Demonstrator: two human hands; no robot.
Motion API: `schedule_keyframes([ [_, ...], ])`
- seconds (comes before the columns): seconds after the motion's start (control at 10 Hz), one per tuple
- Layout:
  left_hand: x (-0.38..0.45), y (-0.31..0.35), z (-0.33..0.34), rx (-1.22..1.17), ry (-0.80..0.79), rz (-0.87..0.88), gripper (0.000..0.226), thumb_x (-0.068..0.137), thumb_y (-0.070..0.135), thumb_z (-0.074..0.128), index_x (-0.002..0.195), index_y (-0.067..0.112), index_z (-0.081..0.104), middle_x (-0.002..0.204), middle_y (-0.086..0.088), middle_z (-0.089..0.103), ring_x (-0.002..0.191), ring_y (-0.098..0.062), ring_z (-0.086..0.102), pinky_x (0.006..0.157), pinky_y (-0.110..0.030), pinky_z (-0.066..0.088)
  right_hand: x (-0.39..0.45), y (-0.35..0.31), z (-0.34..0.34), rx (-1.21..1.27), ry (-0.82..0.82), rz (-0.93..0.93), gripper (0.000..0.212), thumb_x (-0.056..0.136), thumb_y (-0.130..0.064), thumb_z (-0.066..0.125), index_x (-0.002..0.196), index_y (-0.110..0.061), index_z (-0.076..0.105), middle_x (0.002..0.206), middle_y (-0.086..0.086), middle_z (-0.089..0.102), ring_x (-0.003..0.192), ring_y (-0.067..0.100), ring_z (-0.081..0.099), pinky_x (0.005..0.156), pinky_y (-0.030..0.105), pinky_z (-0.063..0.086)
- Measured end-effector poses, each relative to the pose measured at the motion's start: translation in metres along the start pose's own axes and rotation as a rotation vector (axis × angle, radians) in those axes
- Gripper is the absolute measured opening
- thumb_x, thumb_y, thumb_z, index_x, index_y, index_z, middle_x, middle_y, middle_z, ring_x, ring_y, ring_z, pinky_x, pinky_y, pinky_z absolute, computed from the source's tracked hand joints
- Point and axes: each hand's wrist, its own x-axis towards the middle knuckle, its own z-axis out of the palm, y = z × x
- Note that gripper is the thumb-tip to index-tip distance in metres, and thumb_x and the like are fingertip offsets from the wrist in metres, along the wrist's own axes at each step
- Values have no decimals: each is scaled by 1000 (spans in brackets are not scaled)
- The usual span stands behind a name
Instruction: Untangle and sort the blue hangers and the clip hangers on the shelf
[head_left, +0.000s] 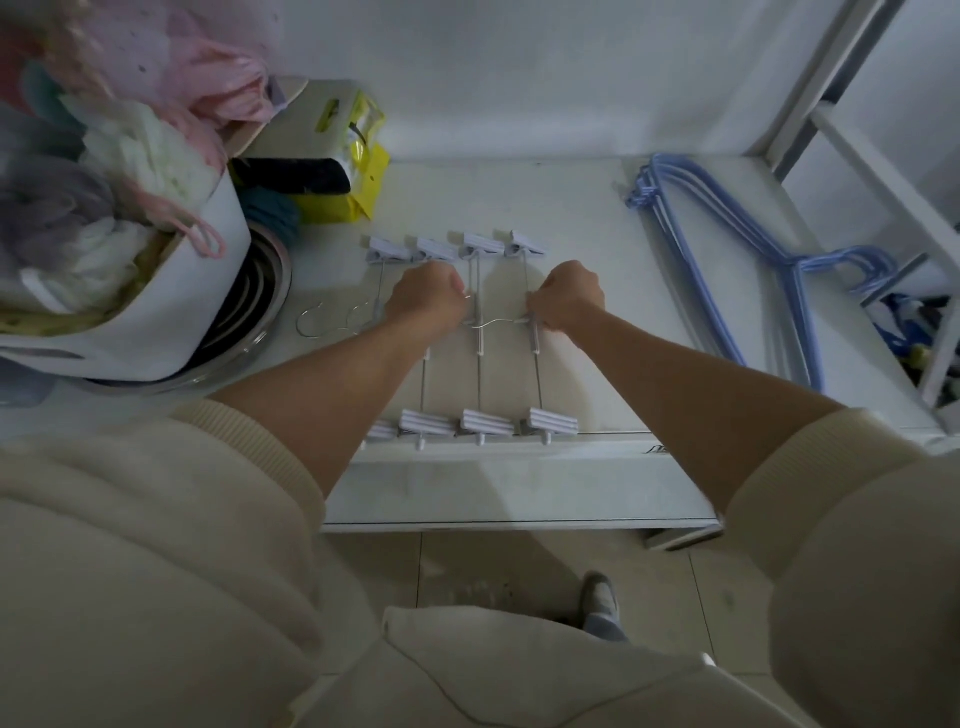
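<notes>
**Clip hangers being lined up, hooks being freed**

White shelf (597, 208) is filling most of the view, backed by a plain wall, with a person in cream sleeves leaning over its front edge. On the far left a white basket (171, 312) of soft cloth is crowding that end. At the right end the blue hangers (737, 291) are lying nested in one stack, well apart from the rest, so that half looks sorted. Between them, the clip hangers (480, 338) are lying in parallel rows, clips at both ends. The left hand (423, 299) and right hand (569, 299) are each closing in a fist, pinching the thin wire hook (491, 323) running between them. The step in hand seems to be untangling this hook; next it likely needs turning clear of the neighbouring bar and laying flat beside the loose hooks (324, 319)
</notes>
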Motion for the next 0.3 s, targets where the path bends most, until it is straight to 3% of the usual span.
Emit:
schedule_keyframes([
  [0.2,-17,15,-17,-12,20,142,24,84,22,49,98,27,68,113,-2,70,110,-27,63,91,-33,51,-28,-11,-18,-61,77,-92,29,79,-11,52,103,-10,68,107,13,67,100,34,63,82,31,51],
  [0.3,-35,28,-41,-267,96,225,18,80,24,54,88,27,70,93,3,72,94,-20,67,79,-27,49,-48,-16,-34,99,127,-214,17,82,-12,53,87,-15,69,96,8,71,93,31,67,81,34,55],
])
